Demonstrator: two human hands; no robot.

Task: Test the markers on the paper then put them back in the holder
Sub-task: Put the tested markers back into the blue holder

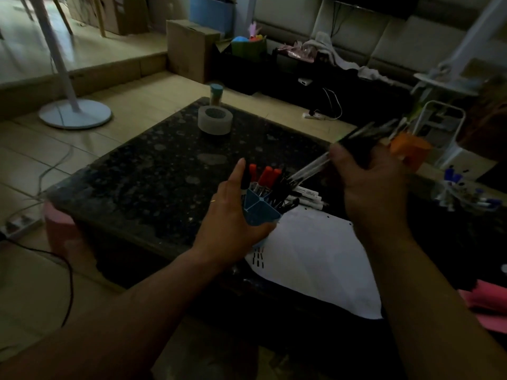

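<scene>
A blue divided holder [260, 211] stands on the dark table, tilted toward me, with red-capped and black markers [267, 176] in it. My left hand [233, 212] grips the holder's left side, forefinger raised. My right hand [373, 182] is raised at the right and closed around a bundle of markers [356, 145], their tips slanting down toward the holder. A white sheet of paper [315, 259] lies below the holder, with short black test marks [258, 257] at its left edge. More white markers [308, 197] lie on the table behind the holder.
A roll of tape [215, 119] and a blue-lidded jar [216, 94] sit at the table's far side. An orange holder [410, 149] and a clear tub of blue pens [466, 196] stand at the right. A pink stool [59, 229] and fan base [75, 113] are left.
</scene>
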